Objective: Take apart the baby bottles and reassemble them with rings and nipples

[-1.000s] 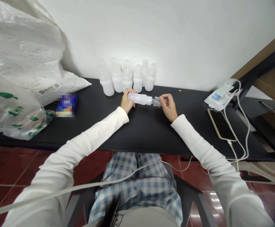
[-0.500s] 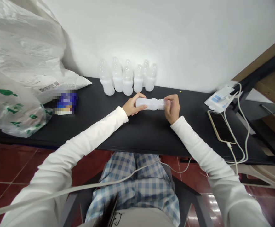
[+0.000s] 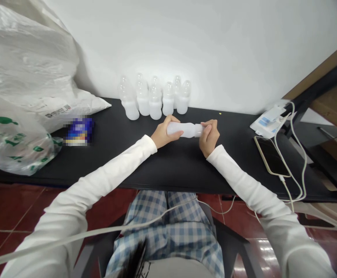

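Both sets of fingers are closed on one white bottle (image 3: 187,130), held sideways over the black counter (image 3: 168,170): the left hand (image 3: 163,134) wraps its base end, while the right hand (image 3: 209,138) pinches the clear cap (image 3: 198,130) at the other. Just beyond, capped bottles (image 3: 156,110) stand clustered near the wall (image 3: 214,50). Well apart, a phone (image 3: 268,156) lies to the right, plastic bags (image 3: 26,65) to the left.

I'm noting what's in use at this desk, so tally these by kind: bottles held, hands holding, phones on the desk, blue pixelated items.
Bottle held: 1
Hands holding: 2, left hand and right hand
Phone: 1
Blue pixelated item: 1
Total: 5
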Demonstrator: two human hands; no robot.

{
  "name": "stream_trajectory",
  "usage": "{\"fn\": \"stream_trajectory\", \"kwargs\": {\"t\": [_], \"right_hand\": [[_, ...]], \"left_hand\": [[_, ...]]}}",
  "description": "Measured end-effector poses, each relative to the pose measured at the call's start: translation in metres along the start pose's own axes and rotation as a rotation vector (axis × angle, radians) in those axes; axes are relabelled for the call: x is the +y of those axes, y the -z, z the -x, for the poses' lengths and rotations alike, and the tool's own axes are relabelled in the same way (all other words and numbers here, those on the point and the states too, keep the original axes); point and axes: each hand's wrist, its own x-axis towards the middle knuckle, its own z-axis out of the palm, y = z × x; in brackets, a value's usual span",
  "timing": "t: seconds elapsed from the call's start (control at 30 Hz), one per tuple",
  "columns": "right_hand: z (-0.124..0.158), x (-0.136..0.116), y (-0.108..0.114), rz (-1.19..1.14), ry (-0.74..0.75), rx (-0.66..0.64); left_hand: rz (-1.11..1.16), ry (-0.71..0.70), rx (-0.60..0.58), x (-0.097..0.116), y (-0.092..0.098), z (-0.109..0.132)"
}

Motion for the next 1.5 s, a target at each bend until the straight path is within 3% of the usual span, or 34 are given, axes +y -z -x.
{"fn": "stream_trajectory", "kwargs": {"t": [0.17,0.33,0.53,0.67,0.8,0.9,1.1,1.3,1.5], "right_hand": [[-0.005,-0.001,0.002,0.009,-0.175,-0.107],[-0.012,0.001,0.001,0.031,-0.279,-0.217],[-0.014,0.004,0.001,-0.068,-0.372,-0.292],[-0.008,0.004,0.004,-0.128,-0.258,-0.355],[-0.005,0.009,0.006,-0.173,-0.038,-0.558],[-0.007,0.013,0.008,-0.100,0.056,-0.661],[-0.015,0.013,0.007,0.077,-0.014,-0.804],[-0.016,0.005,0.006,0.214,-0.004,-0.907],[-0.015,0.004,0.005,0.245,-0.014,-0.910]], "left_hand": [[-0.398,-0.366,-0.052,-0.017,0.002,-0.002],[-0.585,-0.445,-0.156,-0.017,0.014,-0.009],[-0.661,-0.292,-0.169,-0.002,0.013,-0.005],[-0.726,-0.210,-0.124,-0.005,0.013,-0.005],[-0.742,-0.051,-0.099,-0.015,0.020,-0.006],[-0.629,0.080,0.010,-0.023,0.029,0.000],[-0.439,0.300,0.263,-0.040,0.059,0.026],[-0.451,0.346,0.502,-0.062,0.076,0.032],[-0.397,0.296,0.552,-0.076,0.069,0.022]]}}
